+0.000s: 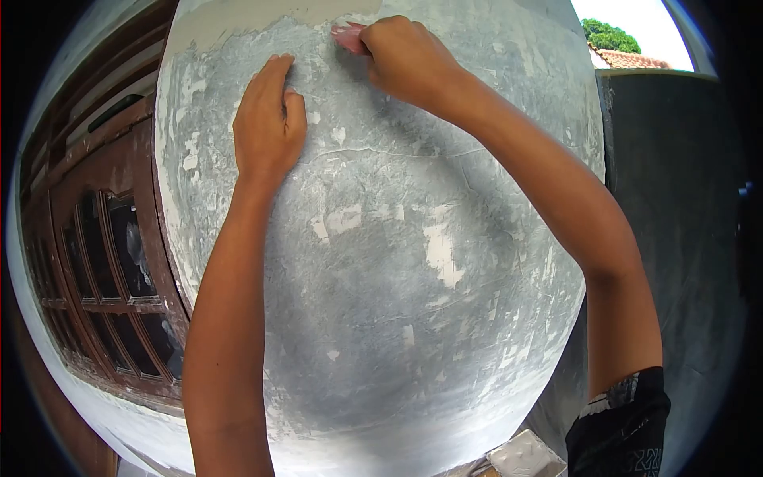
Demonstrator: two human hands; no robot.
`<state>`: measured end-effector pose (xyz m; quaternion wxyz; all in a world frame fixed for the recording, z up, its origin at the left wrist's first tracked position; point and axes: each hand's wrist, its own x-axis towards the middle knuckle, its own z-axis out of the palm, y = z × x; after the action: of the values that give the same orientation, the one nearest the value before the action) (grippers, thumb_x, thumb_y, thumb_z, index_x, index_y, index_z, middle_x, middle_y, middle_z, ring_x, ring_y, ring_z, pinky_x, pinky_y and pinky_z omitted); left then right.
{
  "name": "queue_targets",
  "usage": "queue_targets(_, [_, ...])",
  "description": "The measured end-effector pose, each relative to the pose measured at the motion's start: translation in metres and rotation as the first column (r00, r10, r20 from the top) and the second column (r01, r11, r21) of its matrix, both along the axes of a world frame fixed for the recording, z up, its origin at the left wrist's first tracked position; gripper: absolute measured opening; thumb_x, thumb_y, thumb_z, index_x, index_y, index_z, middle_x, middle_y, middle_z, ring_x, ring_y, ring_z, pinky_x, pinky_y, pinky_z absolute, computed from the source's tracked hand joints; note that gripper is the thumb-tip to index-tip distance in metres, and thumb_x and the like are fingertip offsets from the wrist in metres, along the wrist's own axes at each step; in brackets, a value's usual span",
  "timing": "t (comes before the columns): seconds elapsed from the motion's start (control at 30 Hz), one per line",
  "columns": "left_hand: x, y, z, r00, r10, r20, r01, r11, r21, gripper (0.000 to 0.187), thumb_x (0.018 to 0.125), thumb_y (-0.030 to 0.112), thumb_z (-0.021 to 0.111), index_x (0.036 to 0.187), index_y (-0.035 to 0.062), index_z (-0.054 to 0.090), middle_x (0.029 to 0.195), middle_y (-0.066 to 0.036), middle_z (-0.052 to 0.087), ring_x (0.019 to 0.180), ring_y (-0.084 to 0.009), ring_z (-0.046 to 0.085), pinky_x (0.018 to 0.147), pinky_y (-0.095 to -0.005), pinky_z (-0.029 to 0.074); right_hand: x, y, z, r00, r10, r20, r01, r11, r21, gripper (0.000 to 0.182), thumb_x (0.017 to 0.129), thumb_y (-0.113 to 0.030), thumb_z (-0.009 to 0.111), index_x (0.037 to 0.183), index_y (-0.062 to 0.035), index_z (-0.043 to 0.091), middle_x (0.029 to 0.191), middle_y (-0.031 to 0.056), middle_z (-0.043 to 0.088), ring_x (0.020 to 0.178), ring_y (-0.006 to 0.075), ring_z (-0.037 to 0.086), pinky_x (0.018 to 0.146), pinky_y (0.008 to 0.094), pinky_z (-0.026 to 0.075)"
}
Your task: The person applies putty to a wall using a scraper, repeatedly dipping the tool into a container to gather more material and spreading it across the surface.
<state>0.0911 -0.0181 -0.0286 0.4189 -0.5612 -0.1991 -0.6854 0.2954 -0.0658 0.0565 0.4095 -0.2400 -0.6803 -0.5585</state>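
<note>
A grey plastered wall with scattered pale patches fills the middle of the head view. High on it, my right hand is closed around a small pink scraper, whose edge meets the wall by a smoother beige coated band. Most of the scraper is hidden inside the fist. To the left and slightly lower, my left hand lies against the wall with fingers stretched upward and the thumb a little apart. Nothing is in it.
Left of the wall stands a brown wooden frame with glass panes. A dark panel borders the right side. Low at the right, a container of pale paste sits near my black sleeve. A tiled roof shows outside.
</note>
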Motion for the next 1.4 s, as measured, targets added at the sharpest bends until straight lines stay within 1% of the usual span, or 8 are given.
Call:
queue_targets(0.13, [-0.001, 0.002, 0.000, 1.000, 0.009, -0.010, -0.009, 1.000, 0.001, 0.046, 0.097, 0.012, 0.045, 0.140, 0.0058, 0.059, 0.145, -0.018, 0.059, 0.136, -0.0344, 0.055, 0.116, -0.0413, 0.040, 0.004, 0.005, 0.063, 0.969, 0.188, -0.161, -0.171, 0.978, 0.119, 0.028, 0.104, -0.021, 0.050, 0.101, -0.0016, 0.070, 0.095, 0.0263, 0.070, 0.089, 0.0454, 0.068, 0.080, 0.0516, 0.054])
queue_targets(0.33, [0.000, -0.001, -0.001, 1.000, 0.017, -0.004, -0.017, 1.000, 0.000, 0.046, 0.097, 0.012, 0.045, 0.140, 0.0056, 0.059, 0.145, -0.017, 0.059, 0.136, -0.0343, 0.055, 0.116, -0.0414, 0.039, 0.009, 0.021, 0.092, 0.973, -0.114, -0.200, 0.104, 0.993, -0.059, 0.032, 0.107, -0.022, 0.046, 0.107, -0.0011, 0.070, 0.098, 0.0278, 0.070, 0.092, 0.0454, 0.068, 0.081, 0.0528, 0.054])
queue_targets(0.6, [0.001, -0.002, 0.001, 0.999, 0.041, -0.007, -0.040, 0.996, 0.077, 0.042, 0.092, 0.008, 0.050, 0.131, 0.0012, 0.064, 0.136, -0.020, 0.064, 0.133, -0.0350, 0.058, 0.112, -0.0431, 0.045, -0.005, -0.005, 0.030, 0.945, 0.326, -0.014, -0.323, 0.942, 0.094, 0.011, 0.079, 0.004, 0.062, 0.087, -0.0019, 0.067, 0.090, 0.0254, 0.068, 0.086, 0.0423, 0.069, 0.078, 0.0507, 0.056])
queue_targets(0.63, [0.002, -0.002, 0.002, 0.999, 0.045, -0.009, -0.044, 0.996, 0.079, 0.042, 0.092, 0.008, 0.050, 0.131, 0.0012, 0.064, 0.136, -0.020, 0.064, 0.133, -0.0350, 0.058, 0.112, -0.0431, 0.045, -0.006, 0.019, 0.061, 0.942, 0.320, -0.101, -0.296, 0.935, 0.197, 0.034, 0.107, -0.024, 0.046, 0.104, -0.0011, 0.071, 0.098, 0.0280, 0.070, 0.092, 0.0442, 0.069, 0.081, 0.0524, 0.055])
queue_targets(0.83, [0.002, -0.002, 0.000, 1.000, 0.015, 0.005, -0.016, 0.998, 0.056, 0.041, 0.093, 0.008, 0.050, 0.131, 0.0014, 0.064, 0.136, -0.020, 0.064, 0.132, -0.0348, 0.058, 0.111, -0.0431, 0.045, 0.006, 0.043, 0.096, 0.996, -0.063, -0.071, 0.065, 0.997, 0.032, 0.029, 0.101, -0.022, 0.051, 0.094, -0.0016, 0.071, 0.098, 0.0263, 0.071, 0.091, 0.0417, 0.070, 0.081, 0.0510, 0.057])
queue_targets(1.07, [0.001, 0.001, 0.000, 1.000, 0.014, 0.000, -0.014, 0.999, 0.035, 0.044, 0.095, 0.011, 0.047, 0.136, 0.0045, 0.062, 0.140, -0.018, 0.062, 0.133, -0.0338, 0.057, 0.112, -0.0415, 0.044, -0.013, -0.003, 0.025, 0.970, 0.212, -0.119, -0.232, 0.955, -0.186, 0.039, 0.105, -0.027, 0.050, 0.093, 0.0024, 0.072, 0.100, 0.0297, 0.069, 0.097, 0.0439, 0.069, 0.081, 0.0517, 0.056])
queue_targets(1.27, [-0.001, 0.002, 0.000, 1.000, 0.021, -0.003, -0.021, 0.999, 0.050, 0.043, 0.095, 0.011, 0.047, 0.136, 0.0044, 0.062, 0.140, -0.019, 0.062, 0.133, -0.0341, 0.058, 0.112, -0.0415, 0.044, -0.007, 0.041, 0.102, 0.958, 0.113, -0.264, -0.077, 0.987, 0.142, 0.038, 0.105, -0.026, 0.051, 0.092, 0.0028, 0.073, 0.098, 0.0263, 0.071, 0.092, 0.0446, 0.070, 0.080, 0.0507, 0.056])
queue_targets(1.4, [-0.001, 0.001, 0.000, 1.000, -0.011, -0.001, 0.011, 1.000, 0.008, 0.045, 0.097, 0.013, 0.045, 0.139, 0.0056, 0.060, 0.144, -0.018, 0.060, 0.134, -0.0342, 0.056, 0.115, -0.0409, 0.041, -0.018, 0.029, 0.034, 0.985, 0.086, 0.150, -0.092, 0.995, 0.029, 0.024, 0.098, -0.019, 0.055, 0.091, -0.0036, 0.072, 0.093, 0.0238, 0.070, 0.086, 0.0441, 0.069, 0.078, 0.0510, 0.057])
